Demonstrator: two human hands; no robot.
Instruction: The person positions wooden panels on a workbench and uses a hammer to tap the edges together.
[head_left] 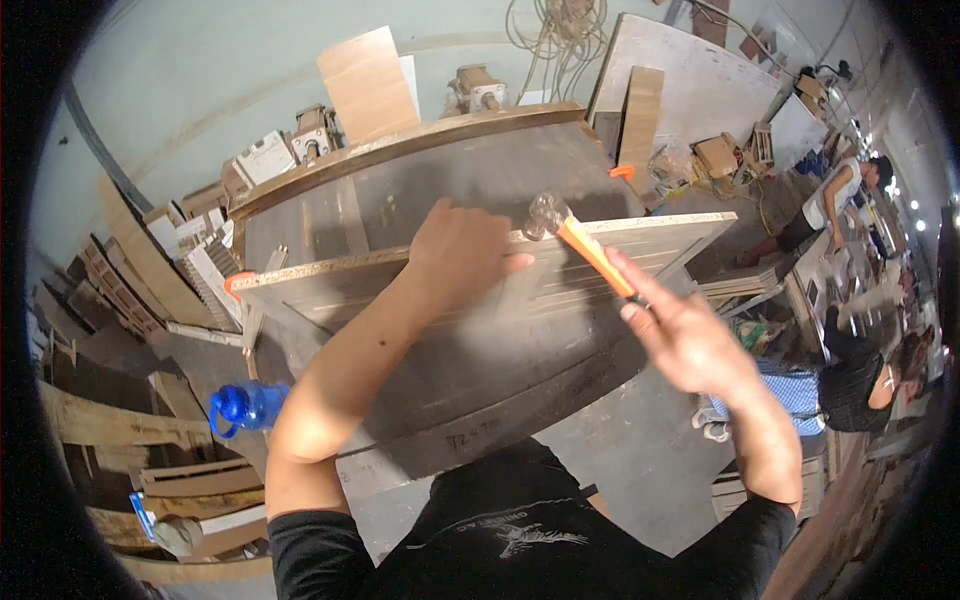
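Note:
A long wooden panel [620, 262] stands on edge across the dark worktable [420, 385], its pale, rough upper edge facing up. My left hand [462, 250] is closed over that edge near the middle, with the thumb on the near face and the other fingers partly out of sight. In my right hand [690, 340] is a hammer [596, 256] with an orange handle, gripped toward its end. The hammer's metal head is blurred and lies over the panel's upper edge, just right of my left hand; whether it touches cannot be made out.
A blue water bottle [248, 408] stands by the worktable's left side. Orange pieces sit at the panel's left end [240, 284] and the table's far right [622, 172]. Boards lean against the wall. Two people [850, 200] [850, 385] are at the right.

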